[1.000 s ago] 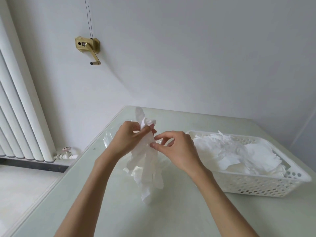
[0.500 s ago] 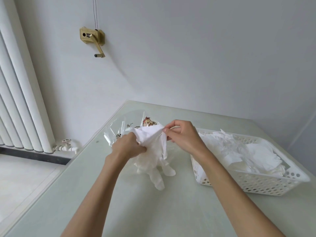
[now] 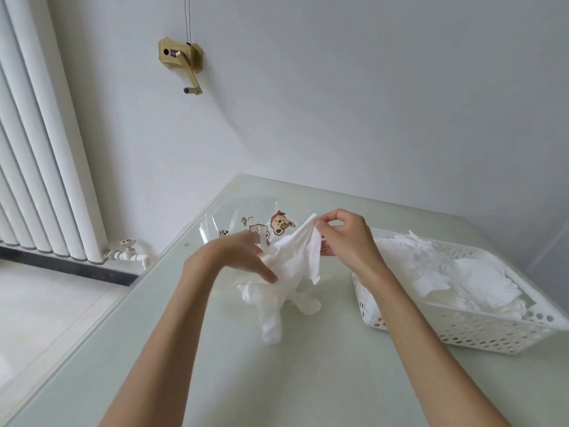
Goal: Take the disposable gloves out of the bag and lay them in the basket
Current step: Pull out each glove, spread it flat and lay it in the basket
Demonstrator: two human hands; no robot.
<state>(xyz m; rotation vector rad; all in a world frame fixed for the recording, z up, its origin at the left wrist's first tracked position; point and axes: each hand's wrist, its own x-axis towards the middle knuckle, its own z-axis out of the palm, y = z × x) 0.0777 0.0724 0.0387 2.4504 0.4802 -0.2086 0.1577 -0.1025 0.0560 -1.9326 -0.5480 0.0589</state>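
Observation:
A bunch of white disposable gloves [image 3: 284,280] hangs between my hands over the table, its finger ends resting on the tabletop. My left hand [image 3: 237,257] holds the bunch from the left, thumb pressed into it. My right hand [image 3: 345,238] pinches the cuff edge of one glove at the top and lifts it up to the right. Behind the hands lies the clear bag [image 3: 243,221] printed with cartoon animals, flat on the table. To the right stands the white perforated basket [image 3: 462,331], holding several crumpled white gloves [image 3: 455,272].
The pale green glass table [image 3: 308,380] ends at its left edge close to the bag. A white radiator [image 3: 46,134] and its valve [image 3: 127,251] stand at left below table height. A brass crank fitting [image 3: 181,60] hangs on the wall.
The bunch came down from its raised position toward the table. My right hand went from touching its middle to pinching one cuff and pulling it up and right. The bag came into view behind.

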